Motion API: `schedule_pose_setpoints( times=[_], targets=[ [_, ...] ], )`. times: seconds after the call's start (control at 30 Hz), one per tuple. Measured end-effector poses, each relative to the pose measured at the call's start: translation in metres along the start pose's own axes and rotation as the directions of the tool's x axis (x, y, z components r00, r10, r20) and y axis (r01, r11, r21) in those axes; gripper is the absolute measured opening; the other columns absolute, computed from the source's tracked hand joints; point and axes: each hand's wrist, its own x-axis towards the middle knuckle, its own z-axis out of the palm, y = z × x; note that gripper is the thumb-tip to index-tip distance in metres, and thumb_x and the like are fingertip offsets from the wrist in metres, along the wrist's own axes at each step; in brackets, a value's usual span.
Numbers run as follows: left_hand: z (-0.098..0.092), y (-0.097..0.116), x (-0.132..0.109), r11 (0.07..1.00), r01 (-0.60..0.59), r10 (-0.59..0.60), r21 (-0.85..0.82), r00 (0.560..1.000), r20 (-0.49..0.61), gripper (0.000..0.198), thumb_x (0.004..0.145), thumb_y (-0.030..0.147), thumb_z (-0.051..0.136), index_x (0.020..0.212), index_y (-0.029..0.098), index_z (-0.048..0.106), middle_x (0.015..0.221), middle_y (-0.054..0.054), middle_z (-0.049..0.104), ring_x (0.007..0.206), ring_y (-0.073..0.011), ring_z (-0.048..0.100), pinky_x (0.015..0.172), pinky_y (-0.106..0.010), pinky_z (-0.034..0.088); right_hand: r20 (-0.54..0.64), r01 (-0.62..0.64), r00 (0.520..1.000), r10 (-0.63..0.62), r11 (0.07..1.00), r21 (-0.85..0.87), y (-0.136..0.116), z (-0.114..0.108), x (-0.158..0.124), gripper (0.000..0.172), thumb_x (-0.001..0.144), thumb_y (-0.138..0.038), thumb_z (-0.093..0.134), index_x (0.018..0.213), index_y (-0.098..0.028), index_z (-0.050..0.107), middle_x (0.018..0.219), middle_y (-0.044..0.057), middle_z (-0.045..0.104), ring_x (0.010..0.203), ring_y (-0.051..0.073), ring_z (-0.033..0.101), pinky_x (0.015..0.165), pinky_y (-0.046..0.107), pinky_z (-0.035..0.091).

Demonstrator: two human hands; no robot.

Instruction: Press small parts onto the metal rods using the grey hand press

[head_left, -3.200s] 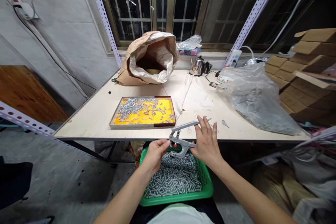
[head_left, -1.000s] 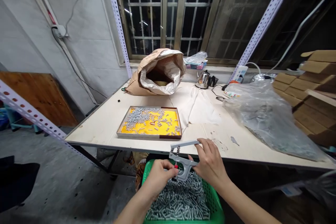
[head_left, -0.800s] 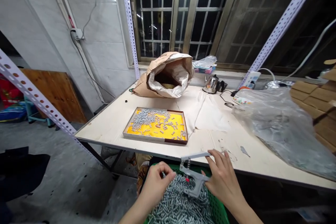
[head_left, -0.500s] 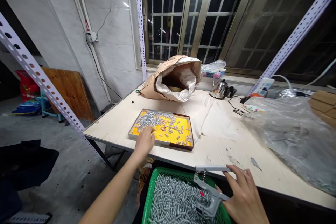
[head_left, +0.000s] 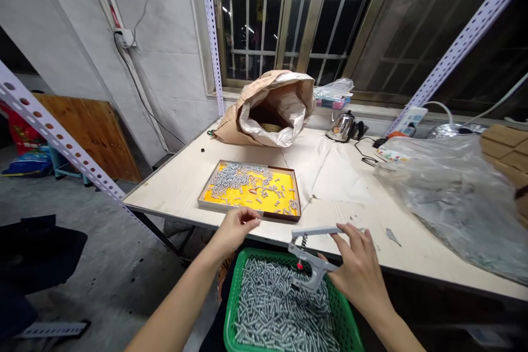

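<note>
My right hand grips a grey metal hand press with a spring and a red tip, held above a green basket full of small silvery metal pieces. My left hand hovers at the table's front edge, just below the yellow-bottomed tray of loose metal pieces. Its fingers are pinched together on something too small to make out. The tray lies on the pale table.
An open brown paper sack lies at the back of the table, with a steel kettle and cables beside it. A large clear plastic bag covers the right side. Cardboard boxes stand far right. A perforated metal post slants at left.
My left hand left the press, reached up to the tray's pile, and has drawn back toward the table edge with fingers pinched. My right hand kept hold of the press.
</note>
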Motion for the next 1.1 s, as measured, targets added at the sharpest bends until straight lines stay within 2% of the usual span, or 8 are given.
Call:
schedule_pose_setpoints(
  times=[0.07, 0.1, 0.17, 0.23, 0.4, 0.57, 0.83, 1.1],
  targets=[
    [0.02, -0.001, -0.023, 0.949, 0.072, -0.052, -0.308, 0.996, 0.072, 0.025, 0.065, 0.028, 0.07, 0.083, 0.013, 0.063, 0.072, -0.002, 0.064, 0.068, -0.0138, 0.058, 0.067, -0.025, 0.043, 0.01, -0.014, 1.0, 0.014, 1.0, -0.002, -0.009, 0.0, 0.009, 0.037, 0.078, -0.035, 0.056, 0.109, -0.013, 0.056, 0.121, 0.016, 0.051, 0.12, 0.03, 0.042, 0.108, 0.055, 0.026],
    [0.03, -0.003, -0.031, 0.91, 0.114, -0.083, -0.399, 0.992, 0.095, 0.033, 0.061, 0.028, 0.074, 0.087, 0.013, 0.062, 0.069, -0.001, 0.063, 0.065, -0.0125, 0.057, 0.067, -0.025, 0.042, 0.017, -0.017, 1.0, 0.017, 1.0, -0.003, -0.013, 0.0, 0.013, 0.037, 0.078, -0.033, 0.056, 0.109, -0.013, 0.056, 0.121, 0.015, 0.051, 0.12, 0.03, 0.041, 0.109, 0.055, 0.026],
    [0.045, -0.005, -0.043, 0.85, 0.172, -0.134, -0.498, 0.985, 0.111, 0.049, 0.056, 0.027, 0.079, 0.098, 0.013, 0.058, 0.065, 0.002, 0.062, 0.061, -0.011, 0.055, 0.065, -0.024, 0.04, 0.026, -0.024, 0.999, 0.024, 1.0, 0.0, -0.02, 0.0, 0.017, 0.037, 0.078, -0.031, 0.056, 0.11, -0.013, 0.056, 0.122, 0.015, 0.051, 0.121, 0.029, 0.04, 0.11, 0.054, 0.024],
    [0.054, -0.007, -0.049, 0.829, 0.206, -0.17, -0.519, 0.978, 0.117, 0.058, 0.054, 0.025, 0.081, 0.104, 0.012, 0.054, 0.063, 0.003, 0.062, 0.059, -0.0105, 0.054, 0.063, -0.024, 0.038, 0.033, -0.027, 0.999, 0.027, 1.0, 0.01, -0.025, 0.0, 0.019, 0.038, 0.078, -0.03, 0.056, 0.112, -0.013, 0.055, 0.122, 0.015, 0.052, 0.122, 0.029, 0.04, 0.111, 0.054, 0.021],
    [0.057, -0.009, -0.051, 0.87, 0.25, -0.195, -0.424, 0.966, 0.17, 0.067, 0.054, 0.019, 0.078, 0.112, 0.01, 0.047, 0.06, 0.003, 0.062, 0.059, -0.0126, 0.055, 0.063, -0.026, 0.039, 0.027, -0.041, 0.999, 0.04, 0.999, 0.034, -0.03, 0.0, 0.016, 0.041, 0.078, -0.035, 0.056, 0.113, -0.013, 0.054, 0.125, 0.015, 0.05, 0.125, 0.03, 0.038, 0.111, 0.055, 0.02],
    [0.057, -0.012, -0.05, 0.931, 0.215, -0.167, -0.294, 0.969, 0.179, 0.069, 0.057, 0.014, 0.073, 0.12, 0.008, 0.044, 0.061, 0.003, 0.062, 0.063, -0.0151, 0.057, 0.064, -0.027, 0.041, 0.016, -0.052, 0.999, 0.052, 0.998, 0.02, -0.034, 0.0, 0.014, 0.044, 0.078, -0.036, 0.055, 0.115, -0.011, 0.05, 0.13, 0.017, 0.047, 0.13, 0.032, 0.033, 0.11, 0.059, 0.018],
    [0.054, -0.017, -0.051, 0.982, 0.174, -0.146, -0.076, 0.948, 0.283, 0.067, 0.059, 0.013, 0.071, 0.122, 0.014, 0.047, 0.067, 0.003, 0.062, 0.071, -0.0188, 0.061, 0.067, -0.029, 0.044, 0.032, -0.056, 0.998, 0.054, 0.997, 0.047, -0.04, -0.002, 0.01, 0.043, 0.08, -0.035, 0.052, 0.116, -0.011, 0.049, 0.135, 0.018, 0.044, 0.134, 0.031, 0.029, 0.111, 0.06, 0.01],
    [0.049, -0.014, -0.053, 0.988, 0.148, -0.125, -0.042, 0.934, 0.335, 0.077, 0.061, 0.014, 0.071, 0.133, 0.013, 0.04, 0.072, 0.001, 0.064, 0.081, -0.0218, 0.064, 0.074, -0.031, 0.046, 0.049, -0.055, 0.997, 0.053, 0.998, 0.031, -0.042, -0.004, 0.008, 0.048, 0.08, -0.036, 0.052, 0.12, -0.009, 0.045, 0.139, 0.02, 0.039, 0.137, 0.033, 0.024, 0.11, 0.063, 0.01]
  ],
)
